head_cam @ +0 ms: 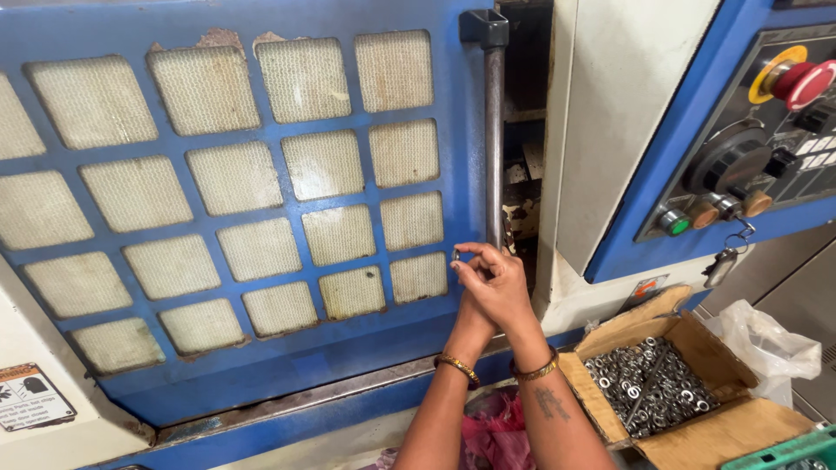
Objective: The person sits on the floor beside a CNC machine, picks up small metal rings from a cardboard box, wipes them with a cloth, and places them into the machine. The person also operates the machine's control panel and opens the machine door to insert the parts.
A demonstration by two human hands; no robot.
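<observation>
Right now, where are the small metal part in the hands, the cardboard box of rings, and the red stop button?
small metal part (456, 255), head view, its visible end.
cardboard box (592, 396), head view, left wall.
red stop button (805, 83), head view, cap.

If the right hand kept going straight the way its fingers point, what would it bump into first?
Probably the blue metal door with mesh windows; the right hand points up-left at it, though depth is unclear.

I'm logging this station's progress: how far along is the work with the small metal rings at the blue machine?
Done: nothing finished shows. In hand: the right hand pinches one small ring at its fingertips, with the left hand tucked behind it, before the blue mesh-window door, which stands slightly open beside its handle bar. Left: the cardboard box holds many metal rings.
</observation>
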